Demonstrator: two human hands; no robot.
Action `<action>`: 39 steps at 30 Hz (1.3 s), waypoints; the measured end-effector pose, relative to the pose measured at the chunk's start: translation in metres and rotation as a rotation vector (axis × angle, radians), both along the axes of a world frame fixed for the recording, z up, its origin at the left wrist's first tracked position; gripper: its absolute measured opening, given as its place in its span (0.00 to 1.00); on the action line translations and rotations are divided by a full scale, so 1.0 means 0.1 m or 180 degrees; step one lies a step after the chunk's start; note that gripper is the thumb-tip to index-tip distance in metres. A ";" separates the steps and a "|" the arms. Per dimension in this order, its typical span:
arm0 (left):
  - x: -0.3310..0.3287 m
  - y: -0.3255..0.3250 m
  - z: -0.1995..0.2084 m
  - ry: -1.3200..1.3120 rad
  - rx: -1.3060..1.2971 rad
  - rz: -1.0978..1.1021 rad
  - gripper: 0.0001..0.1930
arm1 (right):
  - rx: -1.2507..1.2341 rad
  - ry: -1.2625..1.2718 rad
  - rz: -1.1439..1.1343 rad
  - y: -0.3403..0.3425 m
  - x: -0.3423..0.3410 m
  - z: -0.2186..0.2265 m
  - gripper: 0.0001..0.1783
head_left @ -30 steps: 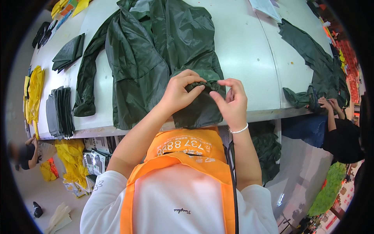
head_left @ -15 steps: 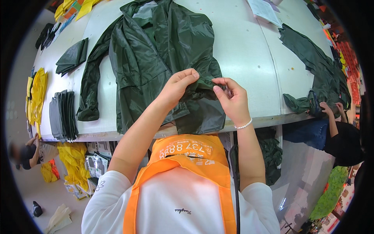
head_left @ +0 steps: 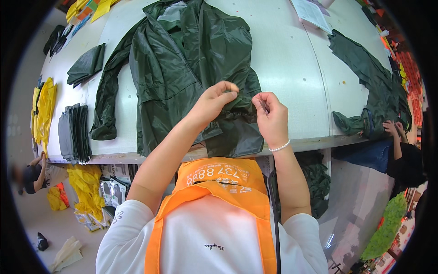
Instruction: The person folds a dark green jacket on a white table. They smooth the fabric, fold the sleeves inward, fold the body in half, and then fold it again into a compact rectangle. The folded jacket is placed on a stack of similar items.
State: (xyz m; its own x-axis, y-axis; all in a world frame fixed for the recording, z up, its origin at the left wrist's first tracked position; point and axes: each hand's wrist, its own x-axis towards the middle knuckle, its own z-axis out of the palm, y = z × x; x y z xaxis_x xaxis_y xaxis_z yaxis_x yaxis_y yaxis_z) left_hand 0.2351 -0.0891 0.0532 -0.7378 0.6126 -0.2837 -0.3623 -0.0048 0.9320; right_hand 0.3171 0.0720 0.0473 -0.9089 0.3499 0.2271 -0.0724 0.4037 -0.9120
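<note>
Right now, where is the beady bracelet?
In the head view, the bracelet circles the wrist of the right hand, just right of the dark green jacket.

Broad, smooth white surface [head_left: 294, 77]
A glossy dark green jacket [head_left: 171, 80] lies mid-surface; left of it, a folded dark green bundle [head_left: 86, 65], a stack of grey-green folded pieces [head_left: 75, 133] and bright yellow cloth [head_left: 45, 112]; right, white paper sheets [head_left: 311, 16] and a long dark green garment [head_left: 372, 75].

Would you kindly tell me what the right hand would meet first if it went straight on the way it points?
The right hand would probably meet the jacket first, its cloth lying just ahead; exact depth is unclear.
</note>
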 end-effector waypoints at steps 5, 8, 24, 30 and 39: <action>0.08 0.04 0.18 0.1379 -0.0385 -0.0454 0.14 | -0.0291 -0.0185 -0.0017 -0.02 -0.01 0.04 0.06; 0.05 0.05 0.10 0.1491 -0.0888 -0.0363 0.11 | -0.0461 -0.0296 0.0067 0.04 -0.01 0.04 0.06; 0.09 0.11 0.06 0.1403 -0.0730 -0.0120 0.10 | -0.0466 -0.0561 0.0534 0.19 0.26 0.16 0.09; 0.09 0.11 0.11 0.1316 -0.0851 -0.0148 0.10 | -0.0330 -0.0503 0.0638 0.19 0.19 0.16 0.08; 0.07 0.09 0.07 0.1450 -0.0750 -0.0158 0.10 | -0.0169 -0.0597 0.0624 0.23 0.21 0.18 0.08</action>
